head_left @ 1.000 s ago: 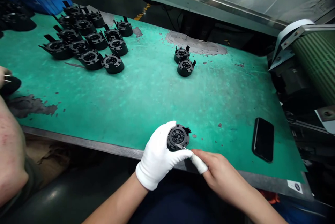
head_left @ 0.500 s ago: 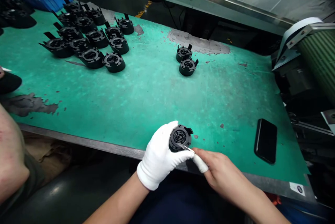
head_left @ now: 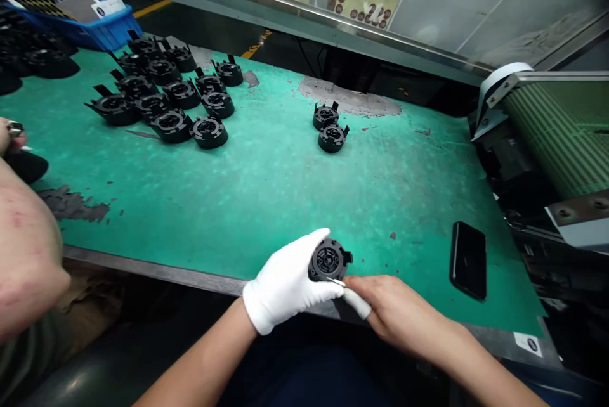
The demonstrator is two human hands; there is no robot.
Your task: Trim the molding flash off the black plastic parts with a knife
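My left hand, in a white glove, is wrapped round a round black part near the front edge of the green table. A dark tab sticks out at the part's right side. My right hand, bare except for a white cover on one finger, is closed on a thin metal tool whose tip lies at the part's lower rim. Most of the tool is hidden by the fingers.
Two black parts stand farther back. Several more cluster at the left, before a blue bin. A phone lies right, near a green conveyor. Another person's arm is at the left edge.
The view has shifted, showing more of the back wall and conveyor. The held part's face has turned, and the tool tip has moved from over its face to its lower rim.
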